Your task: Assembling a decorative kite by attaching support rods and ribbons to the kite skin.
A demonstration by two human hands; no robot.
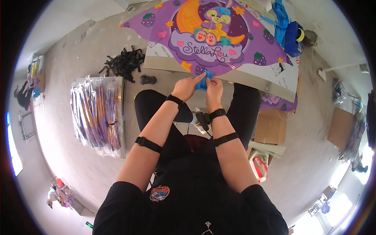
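Note:
A purple kite [256, 47] lies spread over the board-topped table in front of me, printed with a cartoon rabbit, moon, stars and berries. At its near tip is a small folded piece of blue material [202, 84]; whether it is joined to the kite I cannot tell. My left hand [185, 88] holds the blue piece from the left, with its index finger stretched over it toward the tip. From the right, my right hand [214, 92] pinches the same piece between thumb and fingers. Both hands are closed, close together just off the table's near edge.
A stack of plastic-wrapped kites [96, 113] lies on a low stand at left. Beyond it are tangled black straps [126, 62] and a black bottle [147, 80]. Blue ribbon [280, 19] and a blue tape dispenser [294, 41] lie far right. An open cardboard box [270, 127] stands below the table.

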